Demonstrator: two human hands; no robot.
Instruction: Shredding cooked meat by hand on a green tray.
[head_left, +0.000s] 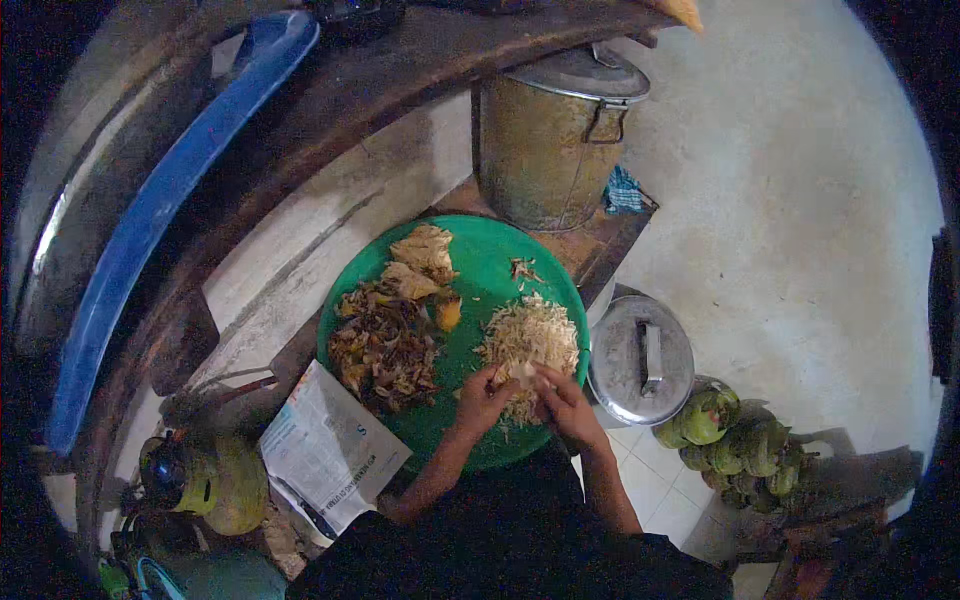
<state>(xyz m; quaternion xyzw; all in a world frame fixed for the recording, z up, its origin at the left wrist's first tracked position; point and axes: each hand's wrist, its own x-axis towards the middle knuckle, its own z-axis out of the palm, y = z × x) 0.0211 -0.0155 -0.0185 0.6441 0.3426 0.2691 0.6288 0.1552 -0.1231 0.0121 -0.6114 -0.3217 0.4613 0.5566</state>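
Observation:
Before me lies a round green plastic tray (480, 270). My left hand (482, 403) and my right hand (568, 406) meet over its right side, pinching a small pale piece of meat (523, 370) between their fingertips. Right under them spreads a heap of shredded pale meat, probably chicken (529, 330). On the left side of the tray is a darker pile of bones and scraps (386, 349). Larger cooked meat pieces (421, 255) rest above that pile, and a yellowish lump (448, 312) sits beside it. A few brown shreds (525, 270) lie apart near the upper right.
A tall lidded metal pot (551, 150) stands beyond the tray, a lidded aluminium pot (637, 352) to its right. Printed newspaper (334, 450) overlaps the lower left. Further out are a green gas cylinder (232, 484), green rounded objects (750, 450) and a long blue plastic edge (172, 202).

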